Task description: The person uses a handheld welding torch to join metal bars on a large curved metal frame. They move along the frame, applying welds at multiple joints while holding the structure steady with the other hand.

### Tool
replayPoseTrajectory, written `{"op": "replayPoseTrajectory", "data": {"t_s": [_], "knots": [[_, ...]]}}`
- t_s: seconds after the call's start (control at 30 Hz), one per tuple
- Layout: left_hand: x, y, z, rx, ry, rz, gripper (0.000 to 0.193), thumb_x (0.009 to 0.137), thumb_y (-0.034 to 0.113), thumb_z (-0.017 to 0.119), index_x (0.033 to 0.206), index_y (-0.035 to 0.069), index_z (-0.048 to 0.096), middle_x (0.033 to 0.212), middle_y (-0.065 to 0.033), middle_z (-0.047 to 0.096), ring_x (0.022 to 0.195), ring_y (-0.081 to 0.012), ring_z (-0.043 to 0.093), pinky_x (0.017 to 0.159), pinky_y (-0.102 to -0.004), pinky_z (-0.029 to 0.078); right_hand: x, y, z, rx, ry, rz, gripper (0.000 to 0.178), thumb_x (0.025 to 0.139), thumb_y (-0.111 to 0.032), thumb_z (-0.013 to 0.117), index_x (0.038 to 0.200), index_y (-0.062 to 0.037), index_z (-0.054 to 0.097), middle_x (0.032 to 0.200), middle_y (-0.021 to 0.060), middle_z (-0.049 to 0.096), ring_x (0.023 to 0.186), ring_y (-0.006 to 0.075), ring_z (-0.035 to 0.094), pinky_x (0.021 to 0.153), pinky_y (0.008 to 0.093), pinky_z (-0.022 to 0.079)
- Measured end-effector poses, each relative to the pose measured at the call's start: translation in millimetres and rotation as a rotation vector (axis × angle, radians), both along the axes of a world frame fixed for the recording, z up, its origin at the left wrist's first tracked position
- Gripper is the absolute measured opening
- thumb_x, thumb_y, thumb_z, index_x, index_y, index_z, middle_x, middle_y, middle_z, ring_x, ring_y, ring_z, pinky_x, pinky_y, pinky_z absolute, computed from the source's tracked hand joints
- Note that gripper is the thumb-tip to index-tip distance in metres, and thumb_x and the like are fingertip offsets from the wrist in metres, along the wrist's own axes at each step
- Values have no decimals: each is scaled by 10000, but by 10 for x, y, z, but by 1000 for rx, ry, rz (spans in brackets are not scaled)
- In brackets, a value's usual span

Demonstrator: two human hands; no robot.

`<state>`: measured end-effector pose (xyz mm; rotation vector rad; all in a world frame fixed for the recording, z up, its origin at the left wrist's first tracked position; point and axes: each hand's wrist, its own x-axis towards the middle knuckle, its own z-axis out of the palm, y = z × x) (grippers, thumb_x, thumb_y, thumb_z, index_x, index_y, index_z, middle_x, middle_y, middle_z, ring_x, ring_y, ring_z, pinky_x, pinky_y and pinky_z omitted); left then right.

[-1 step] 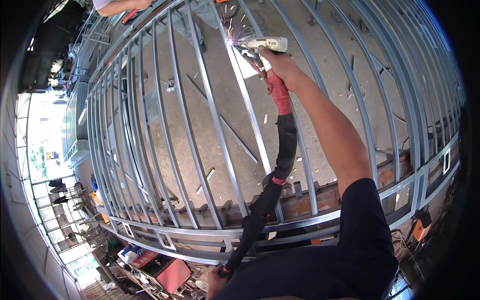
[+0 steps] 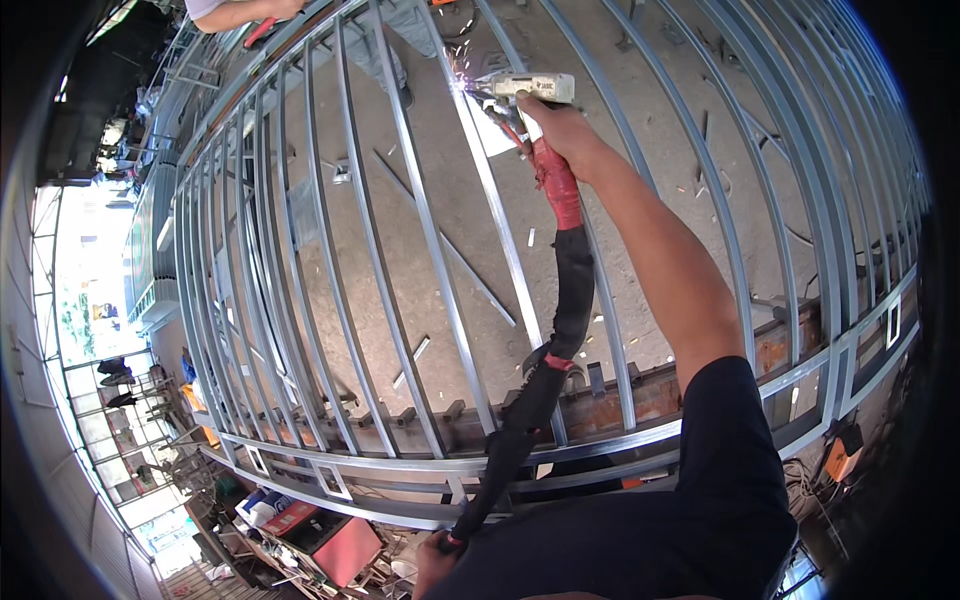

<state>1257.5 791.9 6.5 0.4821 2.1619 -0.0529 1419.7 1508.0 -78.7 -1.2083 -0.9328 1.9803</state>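
Observation:
My right hand (image 2: pixel 558 132) is closed round the grip of a pale handheld welding gun (image 2: pixel 530 87), my arm stretched out over a metal frame. The gun's tip meets one long square steel bar (image 2: pixel 503 225), where a bright glow and sparks (image 2: pixel 461 80) show. From the grip a thick cable (image 2: pixel 573 285), wrapped in red and then black, runs back towards my body. Low in the picture, my left hand (image 2: pixel 434 562) grips the black part of this cable; its fingers are partly hidden. Many parallel bars make up the grey frame (image 2: pixel 405 464).
Another person's hand (image 2: pixel 287 8) holds a red-handled tool (image 2: pixel 260 32) at the far left. Loose metal strips (image 2: pixel 478 277) and scraps lie on the concrete floor (image 2: pixel 640 260) below the bars. A red box (image 2: pixel 345 550) stands among clutter at the lower left.
The sparks at the gun's tip spread less high than before. Both hands, the gun and the cable have kept their places.

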Motion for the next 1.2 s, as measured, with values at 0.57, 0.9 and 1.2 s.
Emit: {"op": "replayPoseTrajectory", "data": {"t_s": [0.57,0.9,1.2], "knots": [[21,-83,-105,103,-9,33,484,733,367,902,1047,31,751,875,-169,758,851,-311,759,752,-410,563,72,11,57,-46,-27,99,517,969,-510,674,1207,-66,558,802,106,609,626,202,604,510,494,569],[-3,-34,-84,24,-12,-11,598,709,398,915,1138,18,743,972,-187,768,948,-316,757,816,-410,577,84,-82,163,-15,-44,94,604,967,-551,662,1236,-19,560,744,124,641,548,210,614,476,435,549],[-16,29,29,28,23,26,541,702,376,896,1096,35,749,942,-169,767,914,-301,756,800,-405,572,298,-293,102,3,-35,-32,540,964,-535,676,1115,-18,642,728,106,666,518,185,614,461,375,536]]}}
